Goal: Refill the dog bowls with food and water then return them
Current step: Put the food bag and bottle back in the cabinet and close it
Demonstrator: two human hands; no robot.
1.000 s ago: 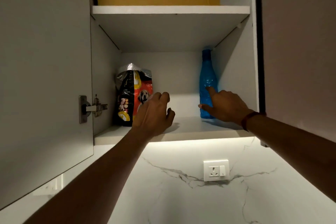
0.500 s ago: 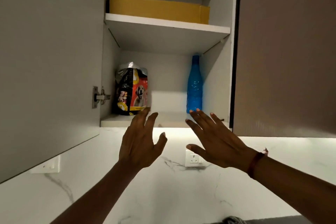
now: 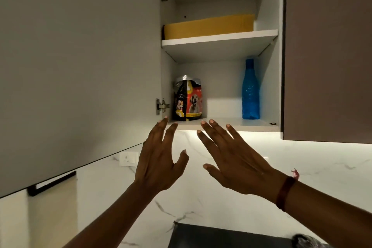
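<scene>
Head view: the left hand (image 3: 159, 159) and right hand (image 3: 231, 163) are raised just below the open cabinet, fingers (image 3: 217, 134) straight and spread, nothing held. The dog food bag (image 3: 189, 102) is stood upright at the left of the lower shelf (image 3: 221, 125), and the blue bottle (image 3: 250, 90) at its right, well apart. A yellow box (image 3: 209, 26) is seen on the upper shelf.

Both hands were raised with fingers spread, holding nothing: the left hand (image 3: 159, 159) below the open cabinet door (image 3: 80, 66), the right hand (image 3: 231, 163) beside it. On the lower shelf (image 3: 221, 126) stood a dog food bag (image 3: 188, 100) at left and a blue bottle (image 3: 250, 90) at right, well apart.
</scene>
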